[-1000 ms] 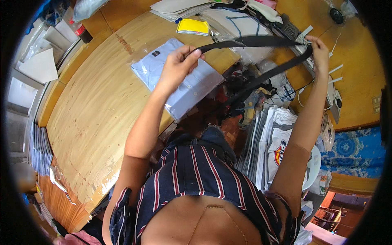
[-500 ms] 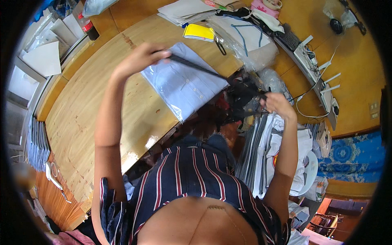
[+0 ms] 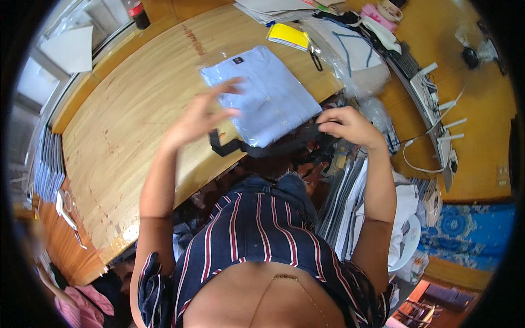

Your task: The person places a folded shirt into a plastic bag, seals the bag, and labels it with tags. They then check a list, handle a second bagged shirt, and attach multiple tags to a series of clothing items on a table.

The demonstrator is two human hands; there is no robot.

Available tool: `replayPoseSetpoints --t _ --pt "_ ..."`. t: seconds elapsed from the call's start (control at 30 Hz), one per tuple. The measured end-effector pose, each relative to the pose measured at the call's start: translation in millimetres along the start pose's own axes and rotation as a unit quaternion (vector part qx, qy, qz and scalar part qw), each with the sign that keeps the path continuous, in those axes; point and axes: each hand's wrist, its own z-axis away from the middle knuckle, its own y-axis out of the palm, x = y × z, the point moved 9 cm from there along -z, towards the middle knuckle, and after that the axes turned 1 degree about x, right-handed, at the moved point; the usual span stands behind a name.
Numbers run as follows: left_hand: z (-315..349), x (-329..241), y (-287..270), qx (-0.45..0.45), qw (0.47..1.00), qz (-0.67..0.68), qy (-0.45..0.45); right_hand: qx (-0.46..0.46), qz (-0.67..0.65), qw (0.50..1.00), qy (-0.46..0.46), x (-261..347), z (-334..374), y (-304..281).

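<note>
A light blue folded shirt (image 3: 268, 93) in a clear plastic bag lies on the table's edge, its collar end pointing away from me. My left hand (image 3: 199, 115), blurred by motion, is over the shirt's left side with thumb and fingers apart and nothing in it. A long black strap (image 3: 262, 151) hangs in a loose curve along the shirt's near side, its left end bent over the table below that hand. At the shirt's right corner, my right hand (image 3: 353, 127) pinches the strap's other end between thumb and fingers.
The curved wooden table (image 3: 136, 120) carries a yellow booklet (image 3: 288, 36), papers (image 3: 270, 11) and a clear plastic bag (image 3: 366, 71). Folded garments (image 3: 344, 210) are stacked at my right. More packed shirts (image 3: 50, 167) stand at the left, near white-handled scissors (image 3: 65, 213). Another person's pink clothing (image 3: 87, 306) shows lower left.
The left hand has let go of the black strap and moved down and right. The strap, formerly taut across the shirt, has dropped slack to its near side. The right hand has shifted slightly left.
</note>
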Motion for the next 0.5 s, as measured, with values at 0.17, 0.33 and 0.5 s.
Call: replayPoseSetpoints --t 0.17,0.33,0.5 --pt "-7.7 -9.3 102.7 0.123 0.948 0.265 -0.128 0.144 0.069 0.987 -0.015 26.3 -12.2 33.2" --pt "28.0 15.3 135.2 0.259 0.949 0.114 -0.139 0.122 0.001 0.991 0.057 -45.3 18.0 5.6" --pt "-13.3 -4.1 181.3 0.068 0.892 0.424 -0.140 0.241 0.073 0.960 -0.120 -1.3 -3.8 35.3"
